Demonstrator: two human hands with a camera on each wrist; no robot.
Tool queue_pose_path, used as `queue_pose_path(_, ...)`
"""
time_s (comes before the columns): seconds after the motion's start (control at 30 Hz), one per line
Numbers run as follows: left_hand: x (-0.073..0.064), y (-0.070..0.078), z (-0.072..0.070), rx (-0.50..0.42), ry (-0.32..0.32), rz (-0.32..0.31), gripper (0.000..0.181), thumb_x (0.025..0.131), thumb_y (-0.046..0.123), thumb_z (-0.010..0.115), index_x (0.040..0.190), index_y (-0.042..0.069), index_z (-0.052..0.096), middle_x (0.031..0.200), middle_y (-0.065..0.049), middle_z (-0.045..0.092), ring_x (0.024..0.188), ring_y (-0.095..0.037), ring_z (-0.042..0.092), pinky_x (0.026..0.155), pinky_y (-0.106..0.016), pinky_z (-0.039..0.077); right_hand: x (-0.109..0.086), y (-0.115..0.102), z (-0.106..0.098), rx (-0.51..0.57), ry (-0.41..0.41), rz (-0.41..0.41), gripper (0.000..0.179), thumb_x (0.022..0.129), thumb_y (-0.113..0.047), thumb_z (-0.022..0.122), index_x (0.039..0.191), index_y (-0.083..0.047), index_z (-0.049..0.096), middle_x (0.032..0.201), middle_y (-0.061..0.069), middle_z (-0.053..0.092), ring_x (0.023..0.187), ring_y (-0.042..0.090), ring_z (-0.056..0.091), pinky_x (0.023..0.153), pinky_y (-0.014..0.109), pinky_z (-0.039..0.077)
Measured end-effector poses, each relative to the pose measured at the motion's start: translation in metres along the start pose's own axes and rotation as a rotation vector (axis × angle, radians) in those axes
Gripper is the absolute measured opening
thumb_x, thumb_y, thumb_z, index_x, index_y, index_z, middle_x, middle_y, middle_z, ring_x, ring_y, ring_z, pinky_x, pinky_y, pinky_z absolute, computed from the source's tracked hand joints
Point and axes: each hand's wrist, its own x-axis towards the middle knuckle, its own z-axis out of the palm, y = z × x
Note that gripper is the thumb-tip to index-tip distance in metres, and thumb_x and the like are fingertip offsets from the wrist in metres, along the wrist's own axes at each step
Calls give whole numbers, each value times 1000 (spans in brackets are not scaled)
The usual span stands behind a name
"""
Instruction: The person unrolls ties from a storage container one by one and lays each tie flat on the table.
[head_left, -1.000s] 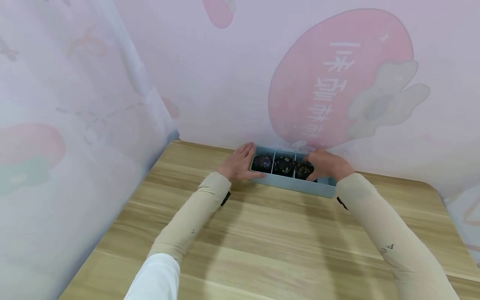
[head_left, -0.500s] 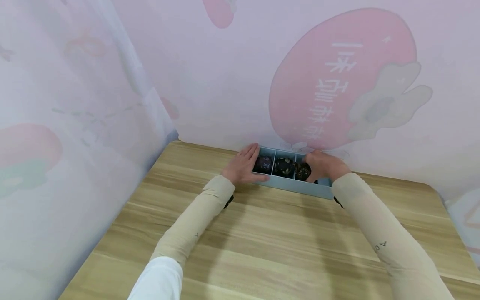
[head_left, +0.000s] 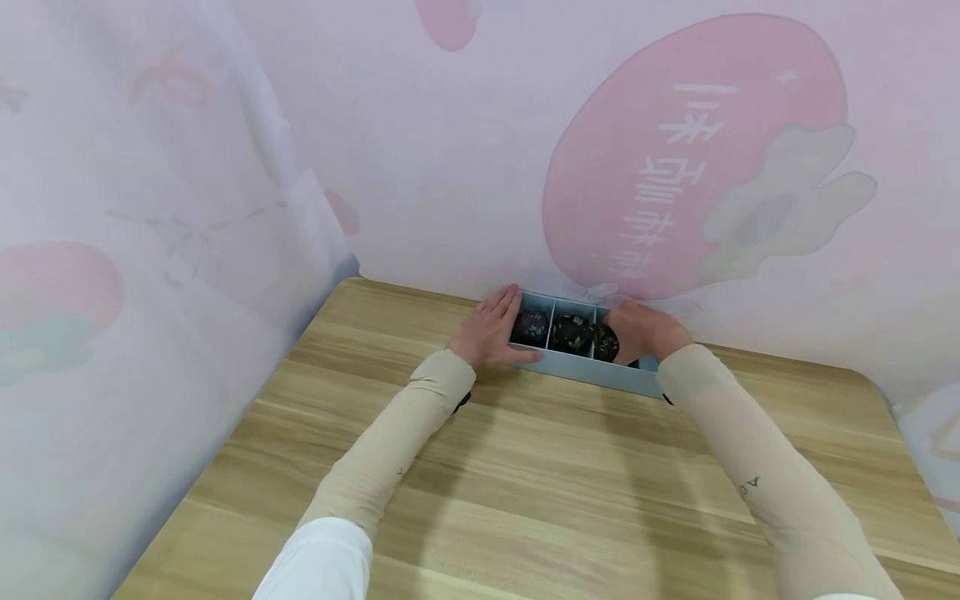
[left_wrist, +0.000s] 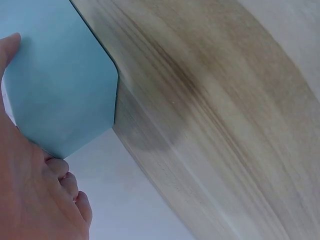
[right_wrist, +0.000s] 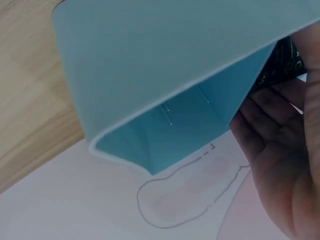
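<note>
A long light-blue divided box (head_left: 592,375) stands at the back of the table. Dark floral-patterned round bundles fill its compartments from the left: a purplish one (head_left: 532,328), a black one with pale flowers (head_left: 572,333) and a gold-patterned one (head_left: 605,342). My left hand (head_left: 489,333) grips the box's left end, thumb along the front wall (left_wrist: 65,85) and fingers round the back corner. My right hand (head_left: 647,330) reaches into the third compartment and holds the gold-patterned bundle, largely hidden by the hand; in the right wrist view its dark cloth (right_wrist: 284,62) shows above the fingers.
The compartment at the box's right end (right_wrist: 180,115) holds no bundle in the right wrist view. Behind the box rises a pale pink printed cloth (head_left: 450,167), with another on the left (head_left: 150,333). The wooden table (head_left: 525,500) spreads out in front.
My left hand has slid slightly right along the box end. My right hand has shifted a little left, covering more of the gold-patterned bundle. The head view has drifted slightly.
</note>
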Motion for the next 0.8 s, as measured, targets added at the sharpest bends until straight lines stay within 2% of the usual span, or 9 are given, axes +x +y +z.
queue_pose_path(0.07,1,1,-1,6,-3,1,119,93,82,51,169,5,4,179,-12,3,167,-27,6,136,-44,15,1,0,1,-7,-19,5,24,89,-23,85,97,-6,71,86,7,68,69,16,57,64,33,48)
queue_pose_path(0.17,0,2,-1,7,-6,1,118,93,82,51,169,5,4,179,-11,3,167,-27,7,136,-44,15,3,0,4,-15,-40,7,20,91,-20,83,87,-10,65,77,5,62,66,17,51,61,33,43)
queue_pose_path(0.27,-1,1,1,-3,-12,-1,118,93,83,50,170,6,4,179,-11,3,167,-27,6,136,-44,14,5,1,9,-6,-38,15,19,92,-18,81,101,-6,69,92,10,65,76,21,56,67,35,47)
queue_pose_path(0.4,-1,1,2,-18,-4,1,118,93,82,51,170,6,5,179,-12,4,167,-27,7,136,-45,14,6,3,14,5,-24,26,36,95,-14,77,127,0,68,116,18,67,95,27,62,76,41,53)
queue_pose_path(0.43,-1,1,2,-20,-2,1,118,93,82,51,170,6,5,179,-12,4,167,-28,7,136,-45,14,7,3,15,9,-21,27,37,95,-13,76,129,1,68,118,20,67,96,29,63,76,41,53)
queue_pose_path(0.53,-1,0,2,-18,-2,1,118,93,82,51,170,6,4,179,-12,3,167,-28,6,136,-45,14,8,3,17,14,-3,12,37,96,-7,73,132,3,67,119,21,70,99,32,66,78,42,55)
queue_pose_path(0.7,-2,0,-1,-14,-8,-2,118,93,82,49,170,5,3,179,-11,2,167,-27,5,136,-44,13,8,5,21,6,49,-19,38,97,-3,71,134,3,67,117,20,73,106,36,69,91,48,60)
queue_pose_path(0.8,-2,0,-3,-15,-3,5,117,94,82,49,169,4,4,179,-12,3,167,-28,6,136,-44,13,7,8,24,5,78,-30,38,97,-4,72,134,3,68,111,17,74,102,33,69,92,49,61)
